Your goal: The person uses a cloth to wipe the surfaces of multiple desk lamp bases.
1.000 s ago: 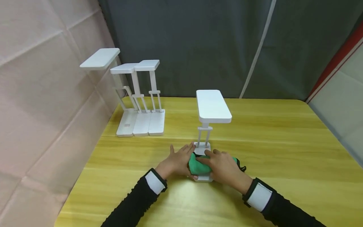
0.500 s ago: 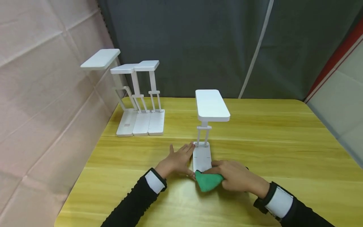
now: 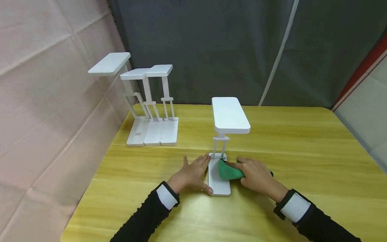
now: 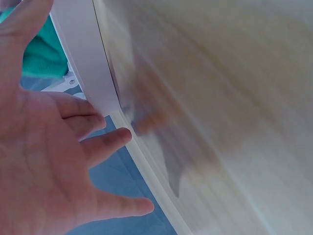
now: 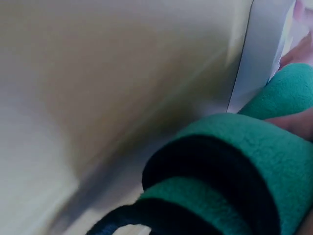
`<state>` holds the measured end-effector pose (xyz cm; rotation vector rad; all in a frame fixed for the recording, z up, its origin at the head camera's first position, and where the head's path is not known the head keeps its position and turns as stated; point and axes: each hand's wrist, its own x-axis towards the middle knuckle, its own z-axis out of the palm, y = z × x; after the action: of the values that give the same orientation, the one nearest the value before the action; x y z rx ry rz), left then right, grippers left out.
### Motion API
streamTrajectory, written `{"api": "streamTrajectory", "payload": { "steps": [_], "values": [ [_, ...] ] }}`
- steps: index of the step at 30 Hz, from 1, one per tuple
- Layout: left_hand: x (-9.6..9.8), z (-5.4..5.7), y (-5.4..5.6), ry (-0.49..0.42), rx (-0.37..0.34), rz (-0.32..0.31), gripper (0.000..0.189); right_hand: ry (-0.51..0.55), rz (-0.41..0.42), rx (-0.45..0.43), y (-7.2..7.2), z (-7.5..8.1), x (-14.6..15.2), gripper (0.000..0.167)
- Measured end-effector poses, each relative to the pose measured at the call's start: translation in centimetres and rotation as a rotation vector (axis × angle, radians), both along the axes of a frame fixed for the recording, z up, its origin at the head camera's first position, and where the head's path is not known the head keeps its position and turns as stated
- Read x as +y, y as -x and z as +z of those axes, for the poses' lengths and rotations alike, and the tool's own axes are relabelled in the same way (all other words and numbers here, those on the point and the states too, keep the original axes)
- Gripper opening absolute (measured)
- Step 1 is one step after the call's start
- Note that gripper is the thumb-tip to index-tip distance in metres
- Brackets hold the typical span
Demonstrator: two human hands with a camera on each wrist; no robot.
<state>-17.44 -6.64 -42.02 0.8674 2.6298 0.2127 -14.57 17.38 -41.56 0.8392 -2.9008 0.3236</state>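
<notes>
On white base (image 3: pixel 215 183), green cloth (image 3: pixel 228 172) partly hidden by right hand (image 3: pixel 257 175).

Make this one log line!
left hand: touches white base | right hand: holds green cloth on base | three white stands: far left

My cloth (image 3: pixel 228 172) is green edged in black, the mid-frame stand (image 3: pixel 230 116) white, the surface (image 3: pixel 302 151) yellow wood-grain.
</notes>
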Motion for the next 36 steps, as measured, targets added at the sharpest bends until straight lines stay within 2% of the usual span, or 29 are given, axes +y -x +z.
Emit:
{"api": "streamTrajectory", "payload": {
  "steps": [5,10,15,21,25,30,36],
  "values": [
    [0.1,-0.1,0.1,0.007,0.011,-0.007,0.122,0.005,0.02,-0.07,-2.1,0.3,0.5,0.066],
    [0.4,0.1,-0.1,0.018,0.017,-0.016,0.122,0.026,0.087,-0.1,-4.4,0.4,1.2,0.07],
    [0.7,0.5,-0.2,0.023,0.009,-0.014,0.121,0.05,0.141,-0.151,-6.2,0.3,1.6,0.073],
    [1.8,0.4,0.4,0.007,0.012,-0.017,0.12,0.118,0.102,-0.127,-7.8,0.1,2.0,0.079],
    [4.5,0.3,1.8,-0.001,0.011,-0.025,0.12,0.145,0.08,-0.108,-8.7,0.6,3.4,0.082],
    [8.5,0.3,3.8,0.031,0.002,-0.034,0.119,0.172,0.108,-0.093,-9.7,0.5,5.0,0.087],
    [14.0,0.3,6.2,0.059,-0.009,-0.085,0.115,0.164,0.062,-0.094,-10.6,0.3,6.5,0.089]
  ]
}}
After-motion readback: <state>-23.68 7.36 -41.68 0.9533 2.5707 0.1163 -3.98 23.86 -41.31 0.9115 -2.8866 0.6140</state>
